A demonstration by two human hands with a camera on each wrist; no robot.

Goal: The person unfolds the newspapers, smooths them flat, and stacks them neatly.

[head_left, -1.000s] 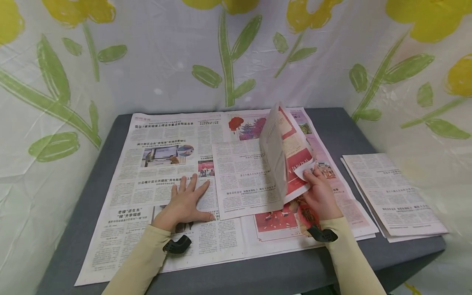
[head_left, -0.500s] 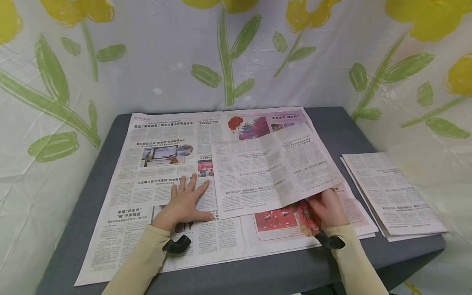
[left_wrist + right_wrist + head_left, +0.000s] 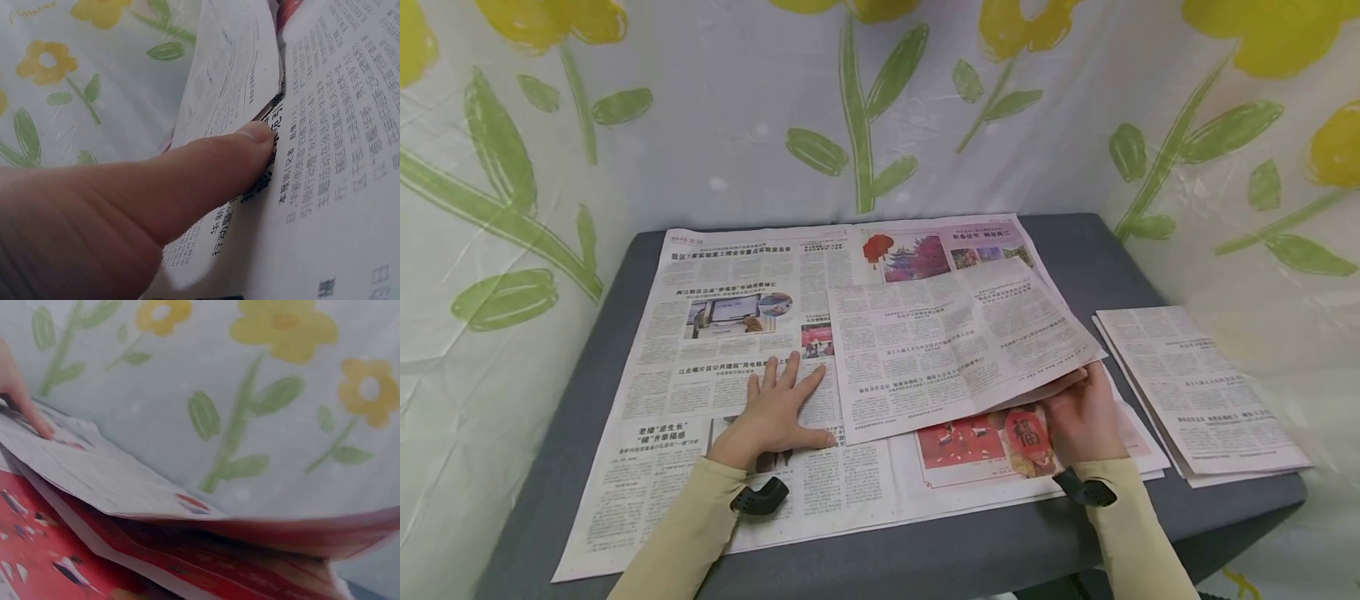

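My left hand (image 3: 778, 417) lies spread on the large newspaper (image 3: 730, 275), with its thumb close to the left edge of a smaller newspaper sheet (image 3: 917, 350). The left wrist view shows that thumb (image 3: 206, 169) on the print beside the sheet's edge. At the smaller sheet's lower right corner, my right hand (image 3: 1086, 417) holds the newspaper from below, its fingertips mostly hidden under the paper. An under-layer of this newspaper shows just below that edge. In the right wrist view the lifted layers (image 3: 156, 544) are red-printed and gape apart; no right fingers show there.
A folded newspaper stack (image 3: 1202, 392) lies at the table's right side. The dark grey table (image 3: 925, 554) borders the large newspaper. A flower-printed curtain (image 3: 715, 117) stands behind and along both sides.
The smaller newspaper's raised right part has come down to the right, turning its printed face up. My right hand has moved right with it. The left hand has stayed in place.
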